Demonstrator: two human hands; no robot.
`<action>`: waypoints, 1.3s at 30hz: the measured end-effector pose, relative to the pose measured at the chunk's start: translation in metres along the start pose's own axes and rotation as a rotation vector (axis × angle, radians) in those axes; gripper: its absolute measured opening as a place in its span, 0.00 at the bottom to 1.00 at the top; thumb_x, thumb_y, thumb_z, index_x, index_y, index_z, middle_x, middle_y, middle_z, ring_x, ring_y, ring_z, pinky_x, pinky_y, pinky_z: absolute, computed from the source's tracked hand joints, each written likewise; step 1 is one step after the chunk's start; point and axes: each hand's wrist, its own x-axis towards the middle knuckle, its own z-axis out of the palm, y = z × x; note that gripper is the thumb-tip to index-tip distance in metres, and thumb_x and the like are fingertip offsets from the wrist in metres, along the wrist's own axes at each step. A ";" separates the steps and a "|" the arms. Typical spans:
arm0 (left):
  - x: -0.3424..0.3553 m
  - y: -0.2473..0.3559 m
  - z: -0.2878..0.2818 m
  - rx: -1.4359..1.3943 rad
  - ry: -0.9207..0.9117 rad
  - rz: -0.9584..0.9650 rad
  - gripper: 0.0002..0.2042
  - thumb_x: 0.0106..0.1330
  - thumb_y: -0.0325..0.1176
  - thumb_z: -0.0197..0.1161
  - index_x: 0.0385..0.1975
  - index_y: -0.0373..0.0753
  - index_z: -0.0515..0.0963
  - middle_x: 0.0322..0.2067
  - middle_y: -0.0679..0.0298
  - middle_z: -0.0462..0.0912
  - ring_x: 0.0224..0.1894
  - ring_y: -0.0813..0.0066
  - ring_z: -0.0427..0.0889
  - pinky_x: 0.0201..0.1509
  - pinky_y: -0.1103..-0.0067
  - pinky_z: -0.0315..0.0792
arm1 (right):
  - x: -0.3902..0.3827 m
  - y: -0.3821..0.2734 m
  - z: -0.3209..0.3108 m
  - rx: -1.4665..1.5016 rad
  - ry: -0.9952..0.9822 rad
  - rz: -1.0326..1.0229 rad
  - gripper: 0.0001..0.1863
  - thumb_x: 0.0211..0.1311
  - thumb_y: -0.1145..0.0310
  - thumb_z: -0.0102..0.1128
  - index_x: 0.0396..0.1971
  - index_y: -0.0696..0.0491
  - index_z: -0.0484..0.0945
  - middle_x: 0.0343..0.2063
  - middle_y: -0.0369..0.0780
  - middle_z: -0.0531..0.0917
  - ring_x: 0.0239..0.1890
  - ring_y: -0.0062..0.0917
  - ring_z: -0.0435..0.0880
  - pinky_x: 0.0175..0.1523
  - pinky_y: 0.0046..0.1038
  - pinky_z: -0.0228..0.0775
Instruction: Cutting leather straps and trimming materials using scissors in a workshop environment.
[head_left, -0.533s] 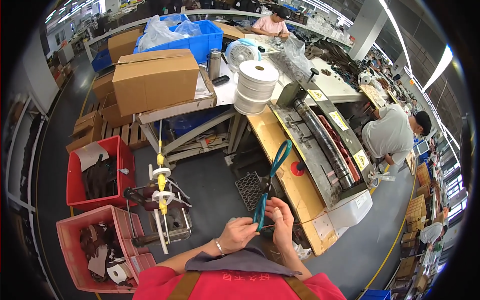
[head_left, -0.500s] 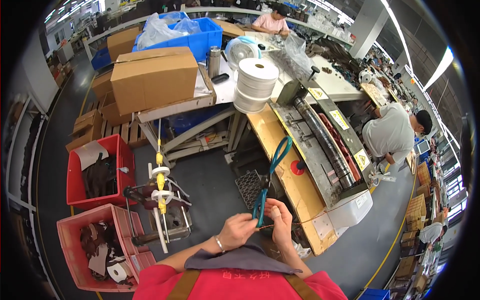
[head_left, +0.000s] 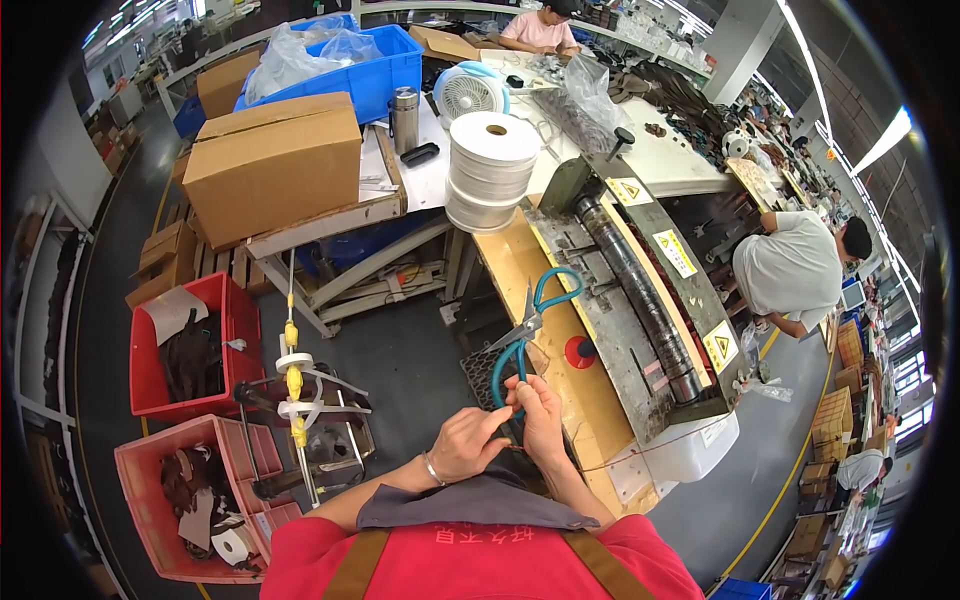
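A pair of scissors (head_left: 525, 329) with teal handles stands tilted up from my hands, its blades spread apart. My right hand (head_left: 541, 424) is closed at the lower handle loop, while the other loop sticks out free over the wooden ledge. Close beside it on the left, my left hand (head_left: 467, 442) has thumb and fingers pinched together near a thin brown cord (head_left: 607, 463). From my hands that cord runs rightward past the lower end of the roller machine (head_left: 640, 290). My fingers partly hide the cord's end and the loop.
A white spool (head_left: 488, 200) stands on the table beside a cardboard box (head_left: 275, 170), a flask and a fan. At left are a red bin (head_left: 150, 365), a pink bin (head_left: 150, 520) and a stand with yellow parts (head_left: 294, 382). Co-workers are at the back and right.
The scissors have swung from nearly edge-on to showing their opened blades. My left hand has shifted slightly left and down, its fingers off the handle loop. The whole view has shifted slightly.
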 end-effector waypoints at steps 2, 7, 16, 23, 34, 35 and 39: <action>0.004 -0.002 -0.004 -0.127 0.105 0.011 0.15 0.44 0.24 0.61 0.34 0.33 0.71 0.26 0.58 0.75 0.24 0.62 0.74 0.30 0.74 0.69 | 0.006 -0.005 -0.007 0.062 -0.074 0.026 0.11 0.58 0.67 0.46 0.33 0.59 0.71 0.19 0.32 0.72 0.22 0.10 0.67 0.28 0.11 0.58; 0.016 -0.046 -0.028 -0.218 0.235 -0.601 0.12 0.52 0.28 0.56 0.37 0.33 0.71 0.36 0.56 0.75 0.36 0.63 0.76 0.39 0.77 0.69 | 0.014 -0.017 -0.020 0.309 -0.325 0.169 0.14 0.60 0.64 0.45 0.32 0.61 0.70 0.14 0.33 0.68 0.16 0.13 0.62 0.22 0.14 0.54; 0.017 -0.089 0.010 -1.004 -0.159 -0.793 0.40 0.48 0.68 0.44 0.50 0.37 0.62 0.42 0.66 0.69 0.46 0.79 0.65 0.49 0.80 0.60 | 0.020 -0.011 -0.035 0.329 -0.567 0.448 0.15 0.57 0.62 0.49 0.31 0.61 0.69 0.14 0.35 0.69 0.16 0.16 0.65 0.23 0.17 0.58; -0.014 -0.062 0.051 -1.378 0.041 -1.100 0.33 0.52 0.56 0.54 0.52 0.38 0.57 0.42 0.65 0.64 0.48 0.78 0.62 0.50 0.80 0.58 | 0.023 0.036 -0.053 -0.373 -0.462 0.351 0.11 0.55 0.66 0.49 0.33 0.58 0.72 0.17 0.33 0.73 0.20 0.13 0.69 0.24 0.17 0.61; -0.017 -0.078 0.074 -1.365 0.122 -1.138 0.27 0.53 0.28 0.57 0.52 0.37 0.55 0.47 0.63 0.63 0.49 0.76 0.65 0.53 0.78 0.62 | 0.040 0.059 -0.027 -0.479 -0.269 0.202 0.13 0.46 0.76 0.56 0.33 0.58 0.65 0.25 0.38 0.75 0.24 0.16 0.74 0.29 0.18 0.67; -0.019 -0.083 0.073 -1.366 0.129 -1.145 0.27 0.53 0.28 0.57 0.52 0.37 0.55 0.47 0.63 0.63 0.49 0.76 0.65 0.53 0.78 0.62 | 0.043 0.061 -0.025 -0.445 -0.297 0.159 0.13 0.46 0.77 0.55 0.33 0.59 0.65 0.26 0.38 0.75 0.26 0.16 0.74 0.30 0.18 0.67; -0.046 -0.135 0.049 -1.681 0.017 -1.141 0.25 0.56 0.29 0.52 0.55 0.33 0.56 0.51 0.55 0.64 0.54 0.70 0.64 0.55 0.74 0.60 | 0.051 0.077 -0.031 -0.182 -0.255 0.511 0.11 0.49 0.79 0.48 0.35 0.57 0.67 0.27 0.36 0.74 0.26 0.15 0.73 0.31 0.15 0.67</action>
